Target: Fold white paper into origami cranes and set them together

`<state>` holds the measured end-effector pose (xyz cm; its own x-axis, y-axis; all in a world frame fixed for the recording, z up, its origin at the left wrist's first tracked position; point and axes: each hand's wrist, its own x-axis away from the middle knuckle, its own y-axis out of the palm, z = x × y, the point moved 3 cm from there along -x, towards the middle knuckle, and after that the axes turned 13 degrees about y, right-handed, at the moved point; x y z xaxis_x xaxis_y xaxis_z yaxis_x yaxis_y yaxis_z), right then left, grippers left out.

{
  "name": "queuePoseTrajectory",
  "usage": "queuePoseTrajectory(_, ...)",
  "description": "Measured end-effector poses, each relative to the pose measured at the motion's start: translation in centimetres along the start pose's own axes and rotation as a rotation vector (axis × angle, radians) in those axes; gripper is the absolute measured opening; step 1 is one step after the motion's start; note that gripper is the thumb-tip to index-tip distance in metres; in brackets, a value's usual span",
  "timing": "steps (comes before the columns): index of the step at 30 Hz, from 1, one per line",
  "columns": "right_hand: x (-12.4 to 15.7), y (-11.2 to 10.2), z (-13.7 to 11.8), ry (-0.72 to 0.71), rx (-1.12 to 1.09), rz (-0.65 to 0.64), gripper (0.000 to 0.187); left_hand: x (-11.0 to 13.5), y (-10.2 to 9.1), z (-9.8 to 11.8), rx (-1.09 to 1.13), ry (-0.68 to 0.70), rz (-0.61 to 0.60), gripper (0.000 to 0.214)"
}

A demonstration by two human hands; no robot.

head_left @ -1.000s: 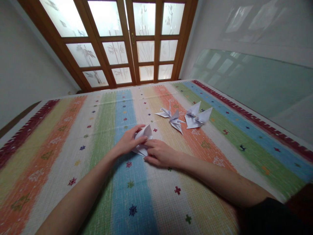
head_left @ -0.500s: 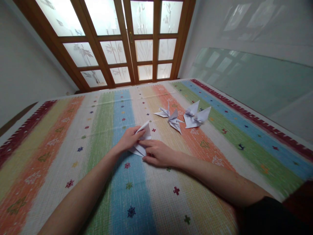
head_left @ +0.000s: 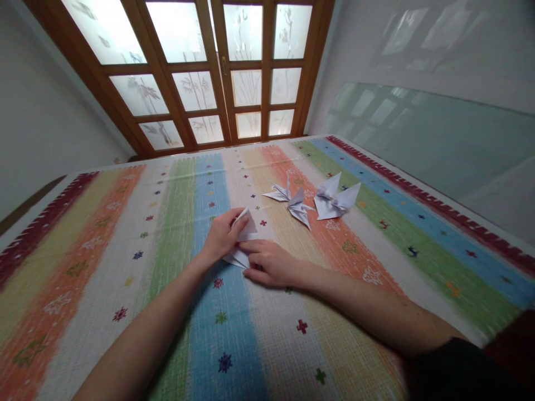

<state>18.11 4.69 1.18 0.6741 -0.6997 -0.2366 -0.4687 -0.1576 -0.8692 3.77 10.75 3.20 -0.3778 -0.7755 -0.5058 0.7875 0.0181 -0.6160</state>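
A folded sheet of white paper (head_left: 249,229) lies between my hands on the striped cloth, one flap raised. My left hand (head_left: 223,233) pinches that raised flap between thumb and fingers. My right hand (head_left: 270,263) rests on the paper's near part, its index finger pressed along a fold and the other fingers curled. Both hands cover much of the paper, so its full shape is hidden. Beyond them, to the right, sit folded paper cranes: a pair close together, with one crane (head_left: 299,208) in front, and a larger white one (head_left: 335,197) farther right.
A striped, patterned tablecloth (head_left: 167,289) covers the table. At the far edge stand wooden doors (head_left: 228,100) with frosted panes. A pale wall with a greenish glass panel (head_left: 434,128) runs along the right side.
My left hand has shifted slightly, tilting the raised flap a little lower to the left. The right hand stays almost where it was, and the cranes have not moved.
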Motion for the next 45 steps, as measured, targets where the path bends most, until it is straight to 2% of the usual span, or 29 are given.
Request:
queuePoseTrajectory(3, -0.1, 0.2, -0.1, 0.016, 0.018, 0.019, 0.024, 0.5, -0.3, 0.2, -0.094, 0.096, 0.079, 0.028)
queuePoseTrajectory(6, 0.0, 0.4, -0.3, 0.021, 0.037, 0.024, 0.024, 1.0, -0.1, 0.5, -0.212, 0.186, 0.039, 0.021)
queuePoseTrajectory(8, 0.2, 0.4, -0.5, -0.021, 0.016, 0.059, 0.024, 1.3, 0.0, 0.6, -0.241, 0.188, 0.031, 0.02)
queuePoseTrajectory(11, 0.4, -0.6, -0.4, -0.026, -0.113, 0.282, 0.018, 1.4, -0.5, 0.6, -0.204, 0.121, 0.085, 0.021)
queuePoseTrajectory(13, 0.2, -1.9, 0.3, 0.092, -0.24, 0.494, 0.013, 1.4, -0.9, 0.5, -0.132, 0.076, 0.112, 0.022)
queuePoseTrajectory(15, -0.5, -3.2, 1.4, 0.261, -0.365, 0.626, 0.025, 1.3, -1.3, 0.5, -0.029, 0.046, 0.119, 0.025)
queuePoseTrajectory(17, -1.7, -4.0, 2.0, 0.333, -0.504, 0.59, 0.038, 1.3, -1.5, 0.6, 0.087, 0.022, 0.111, 0.031)
queuePoseTrajectory(20, -3.5, -4.6, 2.1, 0.288, -0.61, 0.444, 0.027, 1.6, -1.7, 0.8, 0.226, -0.022, 0.088, 0.043)
queuePoseTrajectory(22, -4.3, -4.7, 1.8, 0.259, -0.64, 0.41, 0.022, 1.8, -1.7, 0.9, 0.28, -0.057, 0.072, 0.05)
queuePoseTrajectory(26, -5.0, -4.3, 1.5, 0.294, -0.68, 0.407, 0.018, 2.2, -1.8, 1.0, 0.309, -0.12, 0.07, 0.059)
queuePoseTrajectory(34, -5.0, -4.1, 1.4, 0.339, -0.663, 0.465, 0.017, 2.5, -1.5, 1.1, 0.272, -0.174, 0.104, 0.047)
queuePoseTrajectory(39, -4.9, -4.4, 1.0, 0.346, -0.649, 0.466, 0.021, 2.5, -1.5, 1.2, 0.253, -0.16, 0.105, 0.044)
queuePoseTrajectory(45, -4.8, -4.3, 0.9, 0.412, -0.751, 0.53, 0.016, 2.6, -1.4, 1.3, 0.247, -0.143, 0.114, 0.037)
